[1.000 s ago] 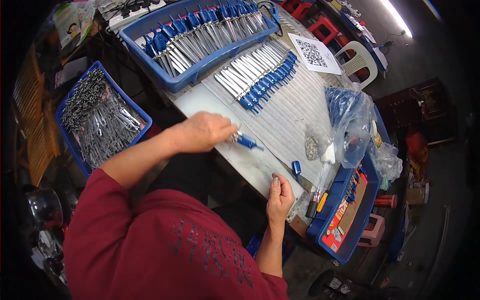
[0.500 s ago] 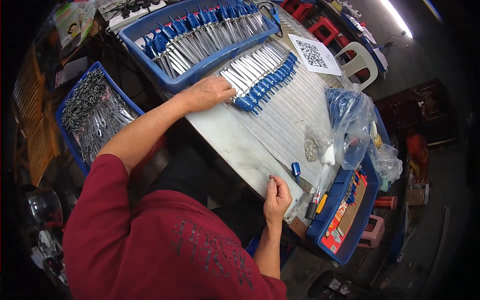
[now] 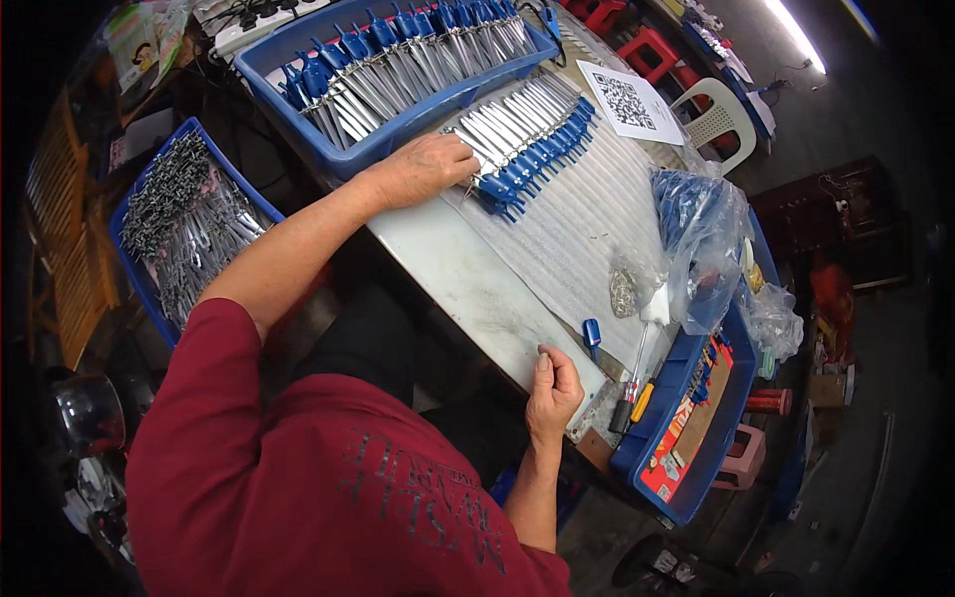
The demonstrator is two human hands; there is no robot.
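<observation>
The left hand (image 3: pixel 423 169), fingers curled on the row of blue-handled metal tools (image 3: pixel 527 149), should lay each flush, while the right hand (image 3: pixel 552 388) rests loosely closed, empty, at the grey metal table (image 3: pixel 468 279) edge

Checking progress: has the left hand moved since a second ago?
Yes. The left hand moved up the metal table to the row of blue-handled tools.

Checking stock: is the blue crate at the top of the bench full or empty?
Full. The crate is packed end to end with blue-handled tools, stacked in layers.
</observation>
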